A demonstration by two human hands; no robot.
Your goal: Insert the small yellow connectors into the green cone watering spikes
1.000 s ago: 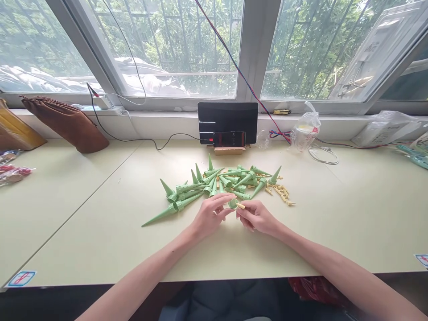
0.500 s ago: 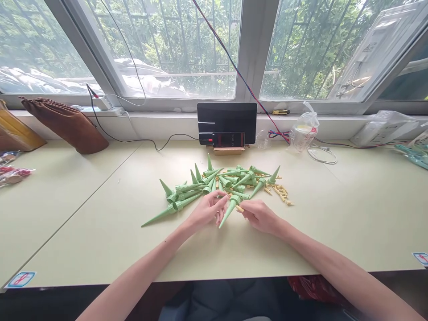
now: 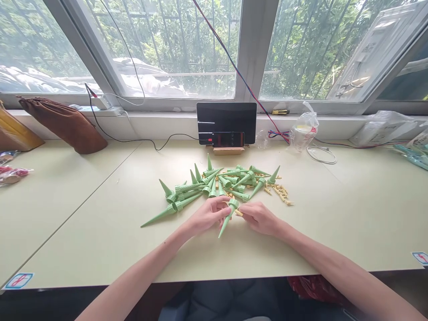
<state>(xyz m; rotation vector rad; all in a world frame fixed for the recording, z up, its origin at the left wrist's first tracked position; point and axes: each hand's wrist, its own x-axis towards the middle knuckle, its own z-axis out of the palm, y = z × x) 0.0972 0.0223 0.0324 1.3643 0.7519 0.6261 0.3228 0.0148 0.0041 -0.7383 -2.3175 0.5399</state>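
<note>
My left hand (image 3: 211, 214) is closed on a green plastic plant watering spike (image 3: 228, 219), its wide collar up and its point slanting down to the left. Between the fingertips of my right hand (image 3: 261, 217) is a small yellow plastic piece (image 3: 238, 213), held close beside the spike's collar. Whether the two parts touch, I cannot tell. Just beyond my hands lies a heap of similar green spikes (image 3: 192, 188), some upright and some on their sides. Small yellow pieces (image 3: 281, 192) are scattered at the heap's right side and partly beneath it.
A phone (image 3: 228, 139) leans on a dark tablet (image 3: 227, 117) at the back of the table (image 3: 100, 240). Behind on the left stands a brown pouch (image 3: 67, 127). A bagged cup (image 3: 303, 129) and a coiled white cable (image 3: 321, 154) lie at the back right.
The green spike has come slightly nearer to me, and my left fingers now close around it. My right hand, with the yellow piece, has shifted slightly.
</note>
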